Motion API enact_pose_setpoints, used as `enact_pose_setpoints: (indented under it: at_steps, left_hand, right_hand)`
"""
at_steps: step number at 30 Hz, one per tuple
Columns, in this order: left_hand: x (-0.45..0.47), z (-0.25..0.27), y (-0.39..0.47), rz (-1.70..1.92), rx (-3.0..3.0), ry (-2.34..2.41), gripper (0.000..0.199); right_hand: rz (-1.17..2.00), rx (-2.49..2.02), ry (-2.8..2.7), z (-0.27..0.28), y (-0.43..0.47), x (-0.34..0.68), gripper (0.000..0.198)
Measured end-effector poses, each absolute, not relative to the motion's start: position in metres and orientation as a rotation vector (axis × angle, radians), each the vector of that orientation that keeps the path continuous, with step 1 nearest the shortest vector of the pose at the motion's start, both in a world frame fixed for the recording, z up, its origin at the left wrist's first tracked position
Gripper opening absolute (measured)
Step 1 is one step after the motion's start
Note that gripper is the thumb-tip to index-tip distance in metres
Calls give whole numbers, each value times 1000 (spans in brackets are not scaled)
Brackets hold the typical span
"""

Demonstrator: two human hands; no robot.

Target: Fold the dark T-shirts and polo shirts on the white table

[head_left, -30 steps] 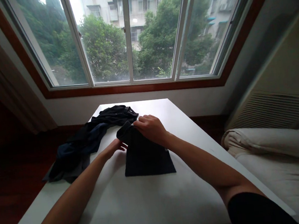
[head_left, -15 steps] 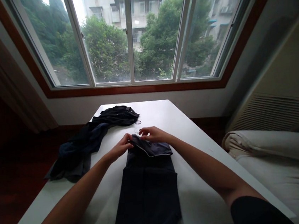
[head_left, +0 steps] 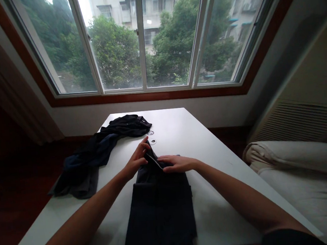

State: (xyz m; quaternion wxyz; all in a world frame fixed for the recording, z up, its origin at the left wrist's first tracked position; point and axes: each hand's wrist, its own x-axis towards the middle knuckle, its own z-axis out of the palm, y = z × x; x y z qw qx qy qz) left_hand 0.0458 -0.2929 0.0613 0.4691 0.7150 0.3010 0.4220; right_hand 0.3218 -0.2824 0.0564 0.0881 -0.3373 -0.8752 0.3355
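Observation:
A dark pair of trousers [head_left: 161,212] lies lengthwise on the white table [head_left: 219,210], its near end reaching past the front edge. At the far end, the waistband stands partly raised, showing a thin pale trim line inside. My left hand [head_left: 138,158] grips the raised left corner of that waistband, with the thumb below and fingers on the upper side. Lying across the right part of the waistband, my right hand [head_left: 178,163] has its fingers stretched out over the cloth. Its fingertips touch the fabric near the pale trim.
Several dark clothes [head_left: 104,148] are heaped along the table's left side, partly hanging over the edge. Two small ring-like marks or objects [head_left: 152,142] are just beyond the trousers. A window [head_left: 140,43] is behind the table; pale padded bedding [head_left: 299,166] lies at right.
The waistband flap has been turned down at the right and now stands up at the left. My right hand has moved nearer and flattened onto the cloth; my left hand has lifted slightly.

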Motion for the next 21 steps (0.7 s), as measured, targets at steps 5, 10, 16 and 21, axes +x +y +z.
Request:
enact_pose_setpoints:
  at_steps: [5,10,16,21]
  left_hand:
    - [60,76,-317,893,1625,348,46]
    - [72,95,-350,625,1965,183,34]
    - [76,81,-363,463,2315,383,27]
    - [98,47,-395,167,2649,98,68]
  right_hand:
    - [535,-1233,-2632,38,-287,314,67]
    - [252,-1381,-2567,27,-281,296,23]
    - [371,-1155,-2657,40,-294,303,40]
    - [119,-1231,-2771,27,-307,290,55]
